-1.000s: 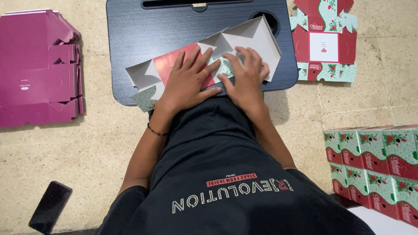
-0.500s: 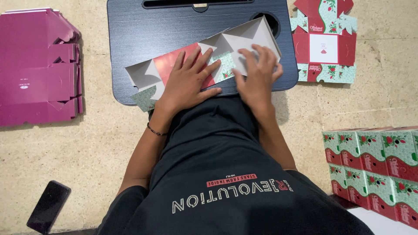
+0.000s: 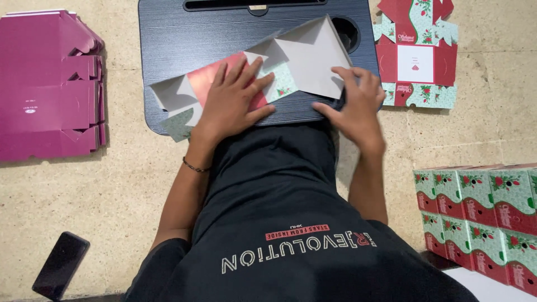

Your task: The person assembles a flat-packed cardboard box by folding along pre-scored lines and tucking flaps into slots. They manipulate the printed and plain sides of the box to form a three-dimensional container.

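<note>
A flat, unfolded cardboard box blank [image 3: 263, 78], red and pale green with a holly print on its outer face and plain grey inside, lies across the near half of a dark blue-grey lap tray with a grained top [image 3: 184, 39], which rests on the beige stone floor [image 3: 112, 190]. One grey flap at the right end stands folded up off the tray.

The left hand [image 3: 232, 100] lies flat on the red middle panel, fingers spread and open, pressing it down rather than gripping. The right hand [image 3: 355, 109] sits at the tray's near right edge, its fingers loosely curled with the tips touching the lower edge of the raised grey flap; whether they pinch it or only push I cannot tell.

The blank looks light and thin, stiff across each panel but ready to hinge along its scored creases. Its printed side appears glossy, so it would likely slide on the smooth tray unless one palm pins it. The best hold seems to be a flat palm on a panel and fingertips along a flap's free edge, near a crease; pressing mid-panel risks a dent.

A stack of flat magenta box blanks [image 3: 47, 84] lies to the left, another printed flat blank [image 3: 417, 56] beside the tray on the right, assembled printed boxes [image 3: 481, 218] at the lower right, and a black phone [image 3: 60, 273] at the lower left.
</note>
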